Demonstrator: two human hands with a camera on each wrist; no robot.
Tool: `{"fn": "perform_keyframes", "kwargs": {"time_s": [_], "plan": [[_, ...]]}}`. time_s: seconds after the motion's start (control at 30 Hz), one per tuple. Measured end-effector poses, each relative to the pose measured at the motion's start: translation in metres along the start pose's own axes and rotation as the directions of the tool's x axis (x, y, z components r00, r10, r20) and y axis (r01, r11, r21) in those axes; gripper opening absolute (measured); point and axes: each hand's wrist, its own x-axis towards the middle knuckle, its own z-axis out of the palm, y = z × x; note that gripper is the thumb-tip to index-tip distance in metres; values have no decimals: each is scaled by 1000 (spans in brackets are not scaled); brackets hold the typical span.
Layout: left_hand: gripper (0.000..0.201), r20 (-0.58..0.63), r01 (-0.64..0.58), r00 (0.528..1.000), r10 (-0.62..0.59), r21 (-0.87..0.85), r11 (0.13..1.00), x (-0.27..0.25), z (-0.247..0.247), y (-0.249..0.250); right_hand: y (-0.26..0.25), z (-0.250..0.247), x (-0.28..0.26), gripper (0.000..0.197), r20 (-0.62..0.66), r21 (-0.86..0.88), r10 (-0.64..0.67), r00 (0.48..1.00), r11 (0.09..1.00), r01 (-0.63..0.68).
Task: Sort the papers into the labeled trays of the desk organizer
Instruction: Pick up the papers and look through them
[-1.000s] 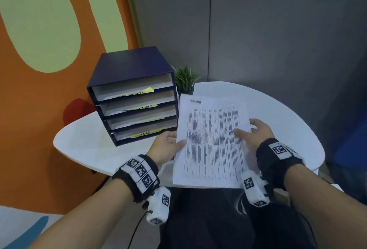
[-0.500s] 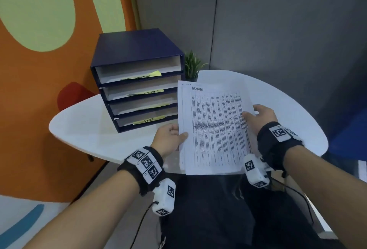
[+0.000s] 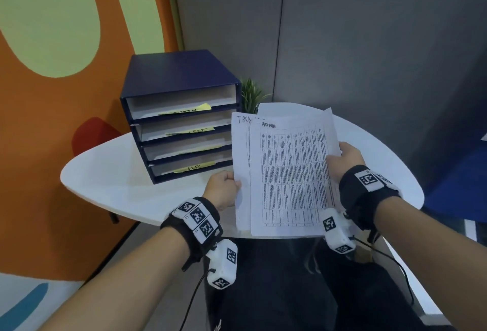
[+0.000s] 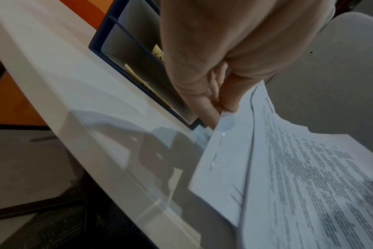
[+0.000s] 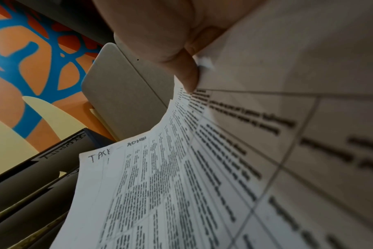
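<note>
Both hands hold a stack of printed papers (image 3: 287,175) above the white table (image 3: 110,177). The top sheet (image 5: 181,185), headed "ADMIN", is shifted right, and my right hand (image 3: 342,158) pinches its right edge. Under it a sheet headed "TASK…" (image 3: 241,146) shows along the left side; my left hand (image 3: 224,191) grips the stack's left edge (image 4: 224,121). The dark blue desk organizer (image 3: 181,117) stands at the left back of the table, with four trays that carry yellow labels; the top label reads "ADMIN" (image 3: 187,111) and the bottom one "HR" (image 3: 195,167).
A small green plant (image 3: 251,96) stands behind the organizer's right corner. A grey partition wall closes the back, an orange and green wall the left. A red chair (image 3: 92,133) shows beyond the table's left edge.
The papers rose off the table toward me. My right hand slid the top "ADMIN" sheet to the right, uncovering the "TASK" sheet beneath. The left hand stayed on the left edge.
</note>
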Motion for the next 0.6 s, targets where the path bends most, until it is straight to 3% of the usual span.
{"fn": "perform_keyframes", "kwargs": {"time_s": [0.4, 0.47, 0.6], "plan": [[13, 56, 2, 998, -3, 9, 1000, 39, 44, 14, -14, -33, 18, 19, -97, -64, 49, 994, 996, -55], [20, 117, 11, 993, -26, 122, 992, 50, 52, 15, -15, -32, 20, 20, -103, -85, 52, 993, 994, -61], [58, 224, -9, 969, -103, 451, 892, 40, 60, 30, -16, -32, 23, 24, -114, -129, 34, 993, 990, -49]]}}
